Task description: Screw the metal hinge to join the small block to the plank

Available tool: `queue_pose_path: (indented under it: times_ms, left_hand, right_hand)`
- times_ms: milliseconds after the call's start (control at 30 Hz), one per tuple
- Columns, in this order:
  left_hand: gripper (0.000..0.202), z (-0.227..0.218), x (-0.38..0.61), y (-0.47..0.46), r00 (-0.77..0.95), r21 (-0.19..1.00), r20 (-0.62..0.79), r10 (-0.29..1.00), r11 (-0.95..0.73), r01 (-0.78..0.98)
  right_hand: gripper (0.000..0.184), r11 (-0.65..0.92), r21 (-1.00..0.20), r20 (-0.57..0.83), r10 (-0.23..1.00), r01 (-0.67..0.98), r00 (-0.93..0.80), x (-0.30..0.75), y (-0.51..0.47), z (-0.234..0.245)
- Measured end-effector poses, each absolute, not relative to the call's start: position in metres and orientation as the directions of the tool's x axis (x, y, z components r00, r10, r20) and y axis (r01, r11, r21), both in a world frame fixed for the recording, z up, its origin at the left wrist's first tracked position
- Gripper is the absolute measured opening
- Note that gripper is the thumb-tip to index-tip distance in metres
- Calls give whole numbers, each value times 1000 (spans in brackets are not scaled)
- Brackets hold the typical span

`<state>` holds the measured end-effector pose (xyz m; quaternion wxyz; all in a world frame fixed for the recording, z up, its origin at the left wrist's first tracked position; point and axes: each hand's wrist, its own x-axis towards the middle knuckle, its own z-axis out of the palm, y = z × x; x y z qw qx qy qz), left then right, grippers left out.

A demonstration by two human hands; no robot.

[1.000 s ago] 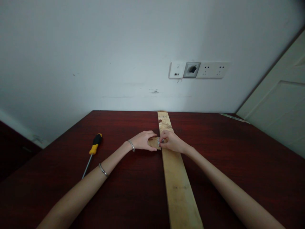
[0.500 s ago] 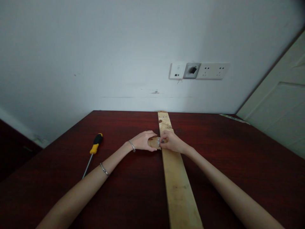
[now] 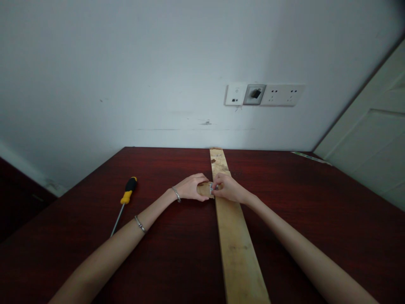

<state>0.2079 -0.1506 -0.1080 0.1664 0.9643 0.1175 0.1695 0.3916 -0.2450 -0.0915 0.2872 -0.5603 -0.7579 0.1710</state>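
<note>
A long pale wooden board lies on the dark red tabletop, running from the wall toward me. Against its left edge is a short wooden block, with a small metal piece with holes at its right end. My left hand is closed around the block's left side, thumb and fingers on opposite edges. Over the board, my right hand pinches at the metal piece with thumb and forefinger. Whatever tiny part sits between those fingertips is mostly hidden.
A screwdriver with a yellow and black handle lies left of my left forearm, its tip hidden behind the arm. Wall sockets are above the table's back edge. A thin strip rests at the back right, near a white door.
Both hands stay almost in the same place, with only a slight shift of the fingers. The block and the board have not visibly moved.
</note>
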Motion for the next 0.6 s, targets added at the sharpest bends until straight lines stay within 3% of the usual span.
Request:
queue_pose_path:
  times_ms: [600]
  left_hand:
    - [56, -111, 207, -149, 912, 390, 286, 293, -905, 169]
  right_hand:
    - [3, 319, -576, 245, 946, 753, -213, 391, -245, -92]
